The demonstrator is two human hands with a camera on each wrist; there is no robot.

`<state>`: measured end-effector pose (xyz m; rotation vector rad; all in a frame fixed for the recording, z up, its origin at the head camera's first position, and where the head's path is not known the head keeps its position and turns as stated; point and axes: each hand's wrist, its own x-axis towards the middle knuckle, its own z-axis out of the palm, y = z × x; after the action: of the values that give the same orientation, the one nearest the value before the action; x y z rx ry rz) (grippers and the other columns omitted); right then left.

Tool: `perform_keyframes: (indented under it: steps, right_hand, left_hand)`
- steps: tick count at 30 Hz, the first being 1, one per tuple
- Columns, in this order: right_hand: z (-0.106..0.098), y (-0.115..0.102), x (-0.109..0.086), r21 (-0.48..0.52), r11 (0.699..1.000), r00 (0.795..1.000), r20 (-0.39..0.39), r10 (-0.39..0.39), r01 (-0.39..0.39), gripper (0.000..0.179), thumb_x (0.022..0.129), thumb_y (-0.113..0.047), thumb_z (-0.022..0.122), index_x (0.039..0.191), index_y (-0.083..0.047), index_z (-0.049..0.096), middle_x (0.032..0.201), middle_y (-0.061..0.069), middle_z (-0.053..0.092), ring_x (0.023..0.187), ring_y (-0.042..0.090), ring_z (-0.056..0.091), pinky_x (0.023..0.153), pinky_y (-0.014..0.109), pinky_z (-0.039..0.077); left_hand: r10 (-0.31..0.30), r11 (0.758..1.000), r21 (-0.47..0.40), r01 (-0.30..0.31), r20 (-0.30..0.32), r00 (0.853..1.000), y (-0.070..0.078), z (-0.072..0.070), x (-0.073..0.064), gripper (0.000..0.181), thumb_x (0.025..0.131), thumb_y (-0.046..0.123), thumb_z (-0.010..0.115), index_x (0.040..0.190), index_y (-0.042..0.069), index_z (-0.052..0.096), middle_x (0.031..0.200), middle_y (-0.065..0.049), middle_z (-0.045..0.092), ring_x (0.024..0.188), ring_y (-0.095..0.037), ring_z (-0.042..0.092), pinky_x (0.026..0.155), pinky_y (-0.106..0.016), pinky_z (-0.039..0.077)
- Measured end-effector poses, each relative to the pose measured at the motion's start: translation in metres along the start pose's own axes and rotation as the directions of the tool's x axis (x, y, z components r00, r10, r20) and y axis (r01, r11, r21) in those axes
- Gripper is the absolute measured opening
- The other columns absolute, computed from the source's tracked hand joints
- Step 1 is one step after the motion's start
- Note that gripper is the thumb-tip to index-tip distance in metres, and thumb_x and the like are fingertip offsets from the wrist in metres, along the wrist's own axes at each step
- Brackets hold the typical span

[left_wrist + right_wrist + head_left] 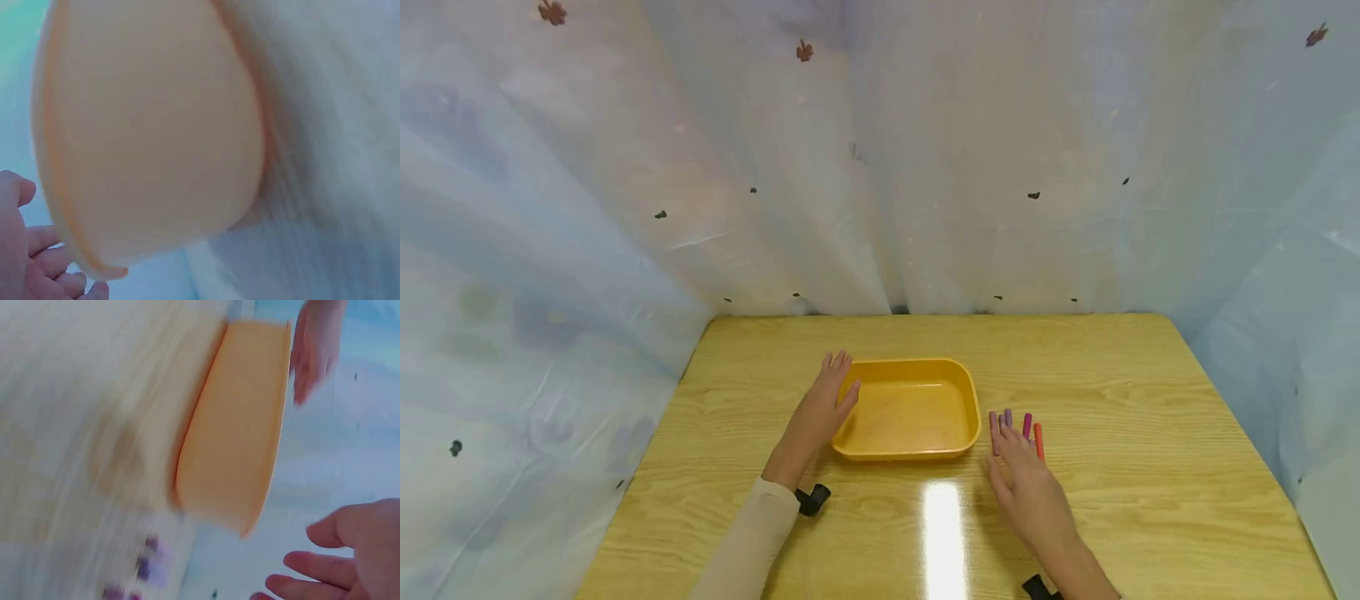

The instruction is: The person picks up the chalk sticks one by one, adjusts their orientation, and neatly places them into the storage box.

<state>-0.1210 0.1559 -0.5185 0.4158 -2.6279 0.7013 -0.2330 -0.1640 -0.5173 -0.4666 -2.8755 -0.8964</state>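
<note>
A yellow rectangular tray [910, 417] sits on the table, with nothing visible inside. My left hand [820, 412] is at its left rim, fingers extended and thumb reaching over the edge; whether it touches the rim I cannot tell. In the left wrist view, the tray's outer wall [156, 137] fills much of the picture. To the right of the tray my right hand [1033, 496] hovers over several short coloured sticks, fingers spread and holding nothing. Among them are an orange-red stick [1039, 442], a magenta stick [1027, 427] and a pinkish stick [994, 433]; my fingers partly hide others.
The wood-grain table [1112, 367] ends at the back against a pale patterned curtain [925, 167], which also hangs at both sides. A black strap piece [812, 500] is at the left wrist, another [1041, 587] at the right.
</note>
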Motion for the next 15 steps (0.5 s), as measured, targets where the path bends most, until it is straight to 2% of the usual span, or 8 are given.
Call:
perform_keyframes:
  steps: [2, 4, 5, 7, 10, 13, 15]
  right_hand:
    - [-0.009, 0.012, 0.000, -0.004, 1.000, 0.997, -0.068, 0.028, -0.028, 0.035, 0.084, -0.012, 0.067, 0.115, 0.003, 0.062, 0.111, 0.019, 0.063, 0.094, 0.030, 0.062, 0.075, 0.042, 0.052]
    - [-0.017, 0.023, -0.001, -0.002, 0.996, 0.993, -0.082, 0.084, -0.085, 0.029, 0.084, -0.012, 0.067, 0.109, 0.003, 0.065, 0.102, 0.017, 0.065, 0.086, 0.029, 0.061, 0.069, 0.043, 0.053]
    - [-0.021, 0.028, -0.001, 0.004, 0.992, 0.989, -0.068, 0.130, -0.130, 0.028, 0.086, -0.014, 0.065, 0.109, 0.002, 0.065, 0.100, 0.016, 0.065, 0.084, 0.028, 0.059, 0.068, 0.044, 0.052]
    - [-0.028, 0.036, -0.002, 0.010, 0.976, 0.976, -0.017, 0.218, -0.218, 0.030, 0.089, -0.018, 0.062, 0.112, 0.001, 0.064, 0.101, 0.016, 0.064, 0.093, 0.031, 0.058, 0.071, 0.047, 0.051]
    - [-0.035, 0.048, -0.002, 0.024, 0.943, 0.941, 0.080, 0.329, -0.331, 0.033, 0.093, -0.023, 0.055, 0.118, -0.001, 0.061, 0.107, 0.017, 0.063, 0.095, 0.033, 0.057, 0.071, 0.049, 0.050]
    - [-0.038, 0.057, -0.003, 0.042, 0.921, 0.916, 0.136, 0.379, -0.387, 0.034, 0.094, -0.022, 0.054, 0.121, -0.002, 0.059, 0.108, 0.017, 0.061, 0.094, 0.032, 0.058, 0.069, 0.046, 0.050]
    - [-0.039, 0.063, -0.003, 0.054, 0.911, 0.903, 0.168, 0.395, -0.409, 0.035, 0.094, -0.022, 0.054, 0.122, -0.001, 0.058, 0.107, 0.017, 0.061, 0.093, 0.031, 0.059, 0.069, 0.044, 0.051]
  left_hand:
    - [-0.020, 1.000, 0.009, 0.020, 0.026, 0.999, 0.002, -0.001, -0.006, 0.071, 0.096, 0.053, 0.032, 0.149, 0.007, 0.018, 0.154, -0.005, 0.008, 0.140, -0.017, -0.007, 0.109, -0.046, 0.015]
    - [-0.035, 0.999, 0.040, 0.033, 0.036, 0.999, 0.002, -0.001, -0.013, 0.077, 0.095, 0.056, 0.032, 0.149, 0.005, 0.014, 0.154, -0.007, 0.004, 0.140, -0.019, -0.010, 0.109, -0.047, 0.014]
    - [-0.039, 0.997, 0.062, 0.037, 0.033, 0.999, 0.002, 0.000, -0.016, 0.079, 0.094, 0.058, 0.031, 0.149, 0.004, 0.013, 0.154, -0.009, 0.003, 0.140, -0.022, -0.009, 0.109, -0.047, 0.015]
    - [-0.051, 0.993, 0.109, 0.049, 0.020, 0.998, 0.004, 0.001, -0.023, 0.083, 0.093, 0.061, 0.030, 0.149, 0.003, 0.011, 0.154, -0.011, 0.002, 0.140, -0.025, -0.008, 0.109, -0.047, 0.016]
    - [-0.053, 0.987, 0.150, 0.055, -0.015, 0.998, 0.008, 0.003, -0.034, 0.084, 0.093, 0.058, 0.037, 0.148, 0.000, 0.010, 0.153, -0.015, 0.005, 0.140, -0.030, -0.003, 0.107, -0.049, 0.019]
    - [-0.056, 0.986, 0.152, 0.061, -0.038, 0.998, 0.013, 0.007, -0.045, 0.086, 0.092, 0.054, 0.044, 0.147, -0.002, 0.011, 0.153, -0.019, 0.008, 0.140, -0.033, 0.000, 0.106, -0.051, 0.021]
    - [-0.069, 0.983, 0.168, 0.075, -0.043, 0.997, 0.015, 0.010, -0.051, 0.090, 0.090, 0.058, 0.043, 0.147, -0.002, 0.009, 0.153, -0.018, 0.007, 0.140, -0.034, 0.002, 0.106, -0.051, 0.021]
